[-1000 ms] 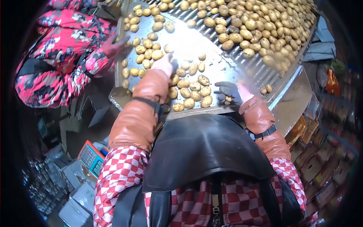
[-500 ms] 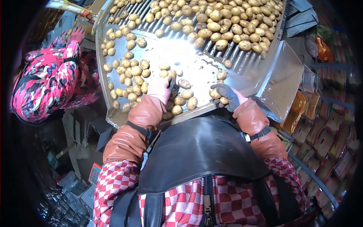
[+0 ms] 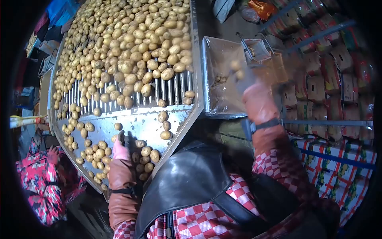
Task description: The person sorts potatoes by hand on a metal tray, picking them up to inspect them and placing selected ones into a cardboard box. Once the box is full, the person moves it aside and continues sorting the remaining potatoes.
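Note:
My right hand (image 3: 243,81), in a dark and pink glove and blurred by motion, is closed around potatoes (image 3: 235,65); at least two show at its fingers. It is over the right side of a plastic-lined box (image 3: 223,101), where a few potatoes (image 3: 220,80) lie. My left hand (image 3: 120,147), gloved alike, is low over the metal tray (image 3: 137,121) with its visible fingers pointing forward. One potato (image 3: 118,126) lies just beyond its fingertips, and a cluster of potatoes (image 3: 146,152) sits to its right. Whether its fingers touch a potato is hard to see.
A deep heap of potatoes (image 3: 131,44) covers the slatted rack (image 3: 175,89) beyond the tray. Another person in a pink patterned jacket (image 3: 41,175) is at the left. Stacked cardboard boxes (image 3: 314,87) line the right side. A raised metal rim (image 3: 197,59) edges the rack.
My view has turned to the right. My right hand has left the tray with potatoes and moved out over the lined box. My left hand stays above the tray among the potatoes.

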The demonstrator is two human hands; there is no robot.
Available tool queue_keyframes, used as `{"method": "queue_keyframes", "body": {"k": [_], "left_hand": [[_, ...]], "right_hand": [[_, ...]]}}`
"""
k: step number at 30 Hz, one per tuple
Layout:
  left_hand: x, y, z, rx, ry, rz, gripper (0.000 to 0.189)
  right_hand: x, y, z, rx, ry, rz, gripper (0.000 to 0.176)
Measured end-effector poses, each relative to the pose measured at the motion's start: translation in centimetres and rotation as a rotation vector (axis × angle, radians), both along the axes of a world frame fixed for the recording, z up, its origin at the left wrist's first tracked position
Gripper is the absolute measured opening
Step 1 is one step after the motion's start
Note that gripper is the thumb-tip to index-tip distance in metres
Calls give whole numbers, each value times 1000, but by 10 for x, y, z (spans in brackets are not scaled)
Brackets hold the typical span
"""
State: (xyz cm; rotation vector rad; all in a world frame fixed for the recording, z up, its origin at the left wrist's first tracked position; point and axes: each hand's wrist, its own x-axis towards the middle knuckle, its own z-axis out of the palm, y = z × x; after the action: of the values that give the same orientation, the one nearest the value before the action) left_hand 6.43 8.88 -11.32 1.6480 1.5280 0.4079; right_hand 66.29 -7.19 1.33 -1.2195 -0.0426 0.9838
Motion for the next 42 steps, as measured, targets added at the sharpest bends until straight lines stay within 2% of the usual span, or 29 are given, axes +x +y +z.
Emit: {"method": "queue_keyframes", "body": {"k": [1,2,4,5,7,8,9,10,13,14,15,17,19,21,22,23,25,26,28,29,30,31,33,35,36,38,39,40,42], "left_hand": [[6,-1,3,0,0,-5,48],[16,-7,14,8,-90,24,46],[49,-18,36,40,-275,120,48],[76,-19,76,20,-186,82,50],[143,-38,166,-342,-189,218,51],[153,-41,156,-284,-200,71,52],[161,-44,147,-226,-208,-75,53],[180,-48,165,-466,-458,27,54],[187,-57,149,-658,-768,47,49],[175,-56,151,-627,-705,86,46],[155,-58,144,-436,-500,-145,44],[117,-60,129,60,-17,-492,45],[85,-68,102,336,144,-785,52],[61,-82,91,555,338,-954,61],[49,-86,86,539,361,-984,67],[48,-89,98,495,405,-985,66],[31,-85,77,451,418,-896,72],[29,-83,79,418,443,-830,76],[21,-77,80,453,572,-714,75],[14,-73,76,499,565,-641,71],[12,-70,82,533,491,-476,70],[2,-59,81,546,546,-371,70],[-29,-36,68,573,575,-175,65],[-64,-12,53,541,716,54,67],[-66,-13,79,387,752,211,72],[-80,-22,83,130,838,381,78],[-85,-31,70,19,829,449,80],[-97,-47,50,9,790,330,79],[-87,-85,61,71,702,213,75]], "right_hand": [[8,5,36,196,134,-294,30],[11,2,35,193,136,-298,30],[12,1,29,56,-407,88,27],[-3,7,24,78,-347,203,32],[-57,22,6,117,131,463,45],[-95,26,-2,93,230,601,52],[-132,26,-12,183,-108,839,53],[-168,26,-22,295,-468,986,54],[-207,25,-25,175,-74,1028,54],[-213,21,-25,109,92,1025,54],[-211,3,-35,153,52,887,43],[-191,-26,-41,-17,117,656,42],[-168,-63,-27,-22,276,315,36],[-129,-120,-55,11,390,34,27],[-109,-154,-62,1,354,-76,31],[-94,-190,-69,-44,258,-164,35],[-55,-272,-99,-261,-76,-214,43],[-31,-311,-121,-509,-383,-145,48],[2,-360,-146,-1257,-1099,183,56],[5,-357,-146,-1443,-1256,259,61],[10,-349,-150,-1481,-1361,263,65],[16,-330,-157,-1322,-1428,247,70],[-6,-264,-155,-39,-174,-89,50],[-52,-172,-109,426,354,505,60],[-112,-112,-52,-51,258,107,56],[-142,-56,-46,-115,-224,532,57],[-160,-26,-32,-112,-227,558,57],[-179,5,-13,-237,-195,665,59],[-198,42,-4,-423,-246,892,64]]}}
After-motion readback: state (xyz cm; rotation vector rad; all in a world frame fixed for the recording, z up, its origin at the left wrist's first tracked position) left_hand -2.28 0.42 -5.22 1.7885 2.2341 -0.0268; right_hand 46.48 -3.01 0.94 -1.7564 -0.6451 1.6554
